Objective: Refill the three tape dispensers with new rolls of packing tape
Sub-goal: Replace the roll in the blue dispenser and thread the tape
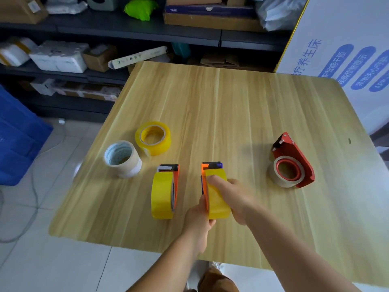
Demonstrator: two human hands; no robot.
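Both hands grasp the middle dispenser (212, 186): left hand (199, 216) pinching its orange frame, right hand (233, 197) wrapping the light, slick yellow roll (217, 199).

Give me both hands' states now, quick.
Left hand: grips the middle orange dispenser.
Right hand: holds the yellow roll in it.

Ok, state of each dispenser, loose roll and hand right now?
Middle dispenser: upright, yellow roll loaded, held.
Left dispenser: upright, yellow roll loaded.
Red dispenser: lying flat, whitish roll loaded.
Yellow roll: loose.
White roll: loose.
Left hand: gripping middle dispenser.
Right hand: gripping its roll.
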